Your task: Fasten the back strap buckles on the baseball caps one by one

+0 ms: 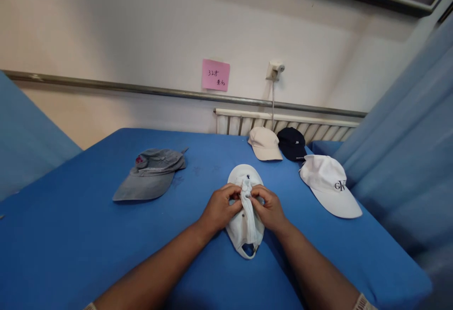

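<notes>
A white baseball cap (236, 230) lies on the blue-covered table in front of me, its brim pointing away and its back strap opening toward me. The crown is squeezed into a raised ridge along the middle. My left hand (222, 206) pinches this ridge from the left side, thumb and fingers closed on the fabric. From the right, my right hand (268, 207) pinches the same fold, close to the left fingertips. A small dark logo shows on the cap's front, just beyond my fingers.
On the blue table (88, 244), a grey cap (155, 173) lies at the left. Back right are a beige cap (264, 144), a navy cap (292, 143) and a white cap with black letters (329, 185). Blue curtains (406, 135) hang at both sides; a radiator (233, 123) stands behind.
</notes>
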Motion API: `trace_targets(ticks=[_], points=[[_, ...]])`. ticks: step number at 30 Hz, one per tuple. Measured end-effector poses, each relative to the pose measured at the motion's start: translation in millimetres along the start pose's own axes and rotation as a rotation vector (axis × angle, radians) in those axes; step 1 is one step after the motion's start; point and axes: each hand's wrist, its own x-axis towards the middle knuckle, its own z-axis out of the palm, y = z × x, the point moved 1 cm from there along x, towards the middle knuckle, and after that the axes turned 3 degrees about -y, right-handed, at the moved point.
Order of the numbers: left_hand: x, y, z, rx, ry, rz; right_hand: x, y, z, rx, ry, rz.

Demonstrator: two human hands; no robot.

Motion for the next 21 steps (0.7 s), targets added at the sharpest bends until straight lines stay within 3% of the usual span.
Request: trace_targets(ticks=[3, 9, 14, 21], points=[[0, -1, -6.4, 0.025, -0.011, -0.018, 0, -1, -3, 0.02, 0.028, 0.018], [-8, 11, -39.4, 0.079, 0.022, 0.011, 1, -6, -14, -0.003, 0.113, 0.029], [-14, 14, -57.9, 0.114, 0.056, 0.01, -3, -20, -7, -0.008, 0.126, -0.025], [-14, 1, -86.9, 0.203, 0.055, 0.004, -8, -41, 8, 0.06, -0.057, -0.144]])
